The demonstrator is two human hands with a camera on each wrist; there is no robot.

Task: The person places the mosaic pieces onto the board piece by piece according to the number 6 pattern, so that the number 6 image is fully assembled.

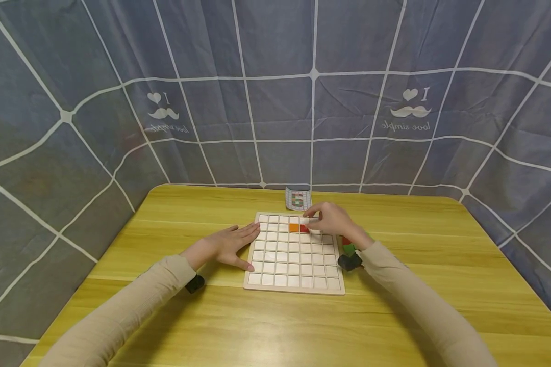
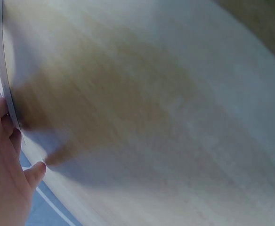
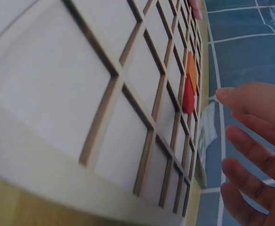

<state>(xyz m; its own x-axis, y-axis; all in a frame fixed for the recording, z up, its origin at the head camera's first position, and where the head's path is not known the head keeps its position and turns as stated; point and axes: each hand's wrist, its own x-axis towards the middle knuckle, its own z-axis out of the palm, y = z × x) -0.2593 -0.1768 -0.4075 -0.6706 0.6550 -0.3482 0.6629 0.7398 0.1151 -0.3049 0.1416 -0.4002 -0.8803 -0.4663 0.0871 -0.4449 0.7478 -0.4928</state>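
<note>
A pale wooden grid board [image 1: 294, 291] lies on the table. An orange square tile [image 1: 294, 228] and a red square tile [image 1: 304, 229] sit side by side in cells of its second row from the back. My left hand [image 1: 231, 246] rests at the board's left edge, fingers straight and thumb spread. Over the back right of the board hovers my right hand [image 1: 332, 219], close to the red tile. In the right wrist view, the right hand [image 3: 257, 141] has loosely bent, parted fingers with nothing between them, apart from the tiles.
A small card with a printed coloured grid [image 1: 298, 199] lies behind the board. By the right wrist, red and green pieces [image 1: 349, 249] show, partly hidden by the arm. The yellow wooden table [image 1: 202, 326] is bordered by a grey-blue checked curtain [image 1: 280, 102].
</note>
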